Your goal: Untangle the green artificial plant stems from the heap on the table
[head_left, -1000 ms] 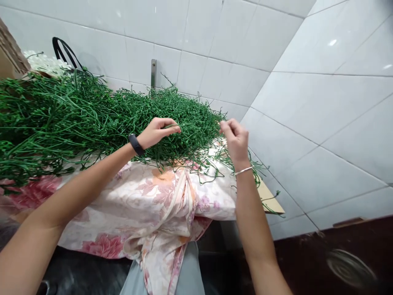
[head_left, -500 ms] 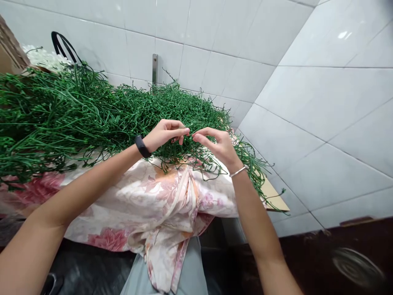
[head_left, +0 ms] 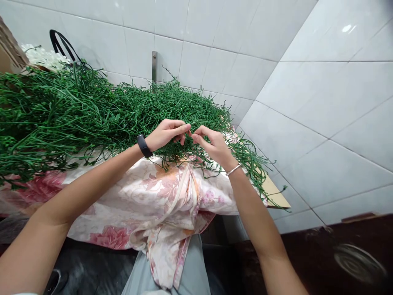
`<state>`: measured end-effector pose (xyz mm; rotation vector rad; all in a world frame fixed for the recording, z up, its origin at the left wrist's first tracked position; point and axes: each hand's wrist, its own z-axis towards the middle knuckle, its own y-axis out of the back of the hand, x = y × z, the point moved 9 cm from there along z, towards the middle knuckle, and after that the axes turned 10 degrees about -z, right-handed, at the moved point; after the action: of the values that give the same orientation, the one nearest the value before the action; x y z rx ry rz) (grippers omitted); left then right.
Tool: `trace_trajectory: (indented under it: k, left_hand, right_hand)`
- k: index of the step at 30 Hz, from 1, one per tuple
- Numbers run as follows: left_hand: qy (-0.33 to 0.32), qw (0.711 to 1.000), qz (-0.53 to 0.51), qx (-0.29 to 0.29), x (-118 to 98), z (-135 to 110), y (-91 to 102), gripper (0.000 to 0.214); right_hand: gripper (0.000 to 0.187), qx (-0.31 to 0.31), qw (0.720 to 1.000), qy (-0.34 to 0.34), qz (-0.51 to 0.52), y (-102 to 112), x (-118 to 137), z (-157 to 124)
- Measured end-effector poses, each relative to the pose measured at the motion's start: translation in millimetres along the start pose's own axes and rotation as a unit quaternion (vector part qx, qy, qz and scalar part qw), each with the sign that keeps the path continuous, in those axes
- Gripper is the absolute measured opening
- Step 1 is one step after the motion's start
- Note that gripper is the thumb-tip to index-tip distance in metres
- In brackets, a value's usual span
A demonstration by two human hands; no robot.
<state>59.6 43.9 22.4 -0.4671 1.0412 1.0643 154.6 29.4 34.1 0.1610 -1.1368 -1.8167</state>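
Note:
A big heap of thin green stems (head_left: 92, 110) lies on a flowered cloth (head_left: 147, 205) spread over a table. My left hand (head_left: 167, 133), with a black band at its wrist, pinches a green stem at the heap's near edge. My right hand (head_left: 211, 145), with a thin silver bangle, meets it fingertip to fingertip and is closed on the same stem. Both hands rest over the right end of the heap.
White tiled walls stand behind and to the right. A metal bracket (head_left: 154, 65) is fixed to the back wall. White flowers (head_left: 43, 57) and a black handle (head_left: 63, 45) show at the far left. A brown board's corner (head_left: 274, 194) sticks out under the cloth.
My right hand has come left from the heap's right edge to meet my left hand. The left hand stayed pinched on the stems.

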Motion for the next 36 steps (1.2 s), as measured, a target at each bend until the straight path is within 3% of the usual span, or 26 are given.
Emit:
trace_trajectory:
  k: [4, 7, 11, 13, 15, 18, 21, 24, 28, 36]
  left_hand:
    - [-0.014, 0.999, 0.024, -0.028, 0, -1, 0.2, 0.031]
    - [-0.030, 0.998, 0.029, -0.041, -1, -2, -2.5, 0.032]
    - [-0.073, 0.983, -0.007, -0.166, -6, -7, 26.3, 0.033]
    - [-0.090, 0.970, -0.034, -0.223, -7, -10, 43.3, 0.033]
    - [-0.084, 0.966, -0.065, -0.236, -5, -8, 50.4, 0.031]
    - [-0.058, 0.970, -0.102, -0.212, -1, -4, 46.7, 0.030]
    - [-0.039, 0.975, -0.113, -0.186, 1, -3, 38.1, 0.034]
    - [-0.017, 0.980, -0.111, -0.165, 5, -3, 30.4, 0.040]
    - [-0.007, 0.985, -0.122, -0.123, 8, -2, 16.1, 0.041]
    - [-0.047, 0.992, -0.108, -0.055, -2, -6, -12.7, 0.034]
  right_hand:
    - [0.029, -0.043, 0.997, -0.040, 0.044, 9, -8, -2]
    - [0.029, -0.115, 0.992, -0.058, -0.015, 25, -16, -4]
    - [0.020, -0.250, 0.962, -0.086, -0.074, 65, -30, -15]
    - [0.018, -0.238, 0.966, -0.094, -0.035, 70, -37, -15]
    - [0.017, -0.164, 0.982, -0.078, -0.042, 61, -35, -9]
    - [0.019, -0.068, 0.989, -0.034, -0.130, 38, -19, -4]
    - [0.018, -0.030, 0.979, -0.002, -0.199, 22, -8, -3]
    - [0.019, -0.056, 0.978, 0.006, -0.202, 22, -4, -3]
    - [0.024, -0.106, 0.992, -0.023, -0.066, 25, -5, -5]
    - [0.022, -0.120, 0.993, -0.019, -0.007, 1, 3, -2]
